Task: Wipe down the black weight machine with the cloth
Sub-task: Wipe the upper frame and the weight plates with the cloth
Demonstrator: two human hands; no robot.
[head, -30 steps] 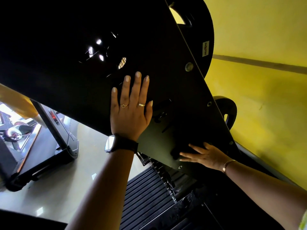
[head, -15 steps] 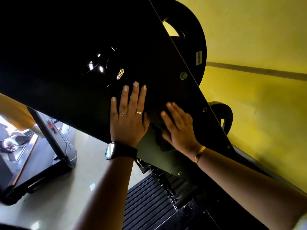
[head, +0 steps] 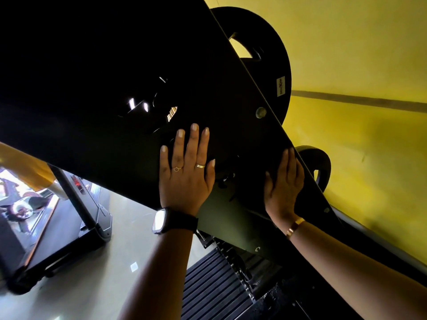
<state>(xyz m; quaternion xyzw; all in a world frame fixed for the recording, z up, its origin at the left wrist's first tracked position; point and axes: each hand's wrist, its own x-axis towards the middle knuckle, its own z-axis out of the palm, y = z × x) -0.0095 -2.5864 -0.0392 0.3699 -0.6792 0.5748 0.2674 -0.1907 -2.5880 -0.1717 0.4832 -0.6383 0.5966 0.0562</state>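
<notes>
Stiff, heavy, slick black weight machine (head: 115,77), so no grabbing, just flat pressure. Bracing with left hand (head: 184,181), fingers (head: 193,144) straight and together; right hand (head: 283,188) flat too, near the edge. Can't spot the cloth.

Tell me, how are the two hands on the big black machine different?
The left hand wears two rings and a black watch on its wrist; the right hand shows no rings and has a gold bangle. The left hand lies mid-panel on the black weight machine; the right hand sits at its right edge. Both press flat with straight fingers.
</notes>
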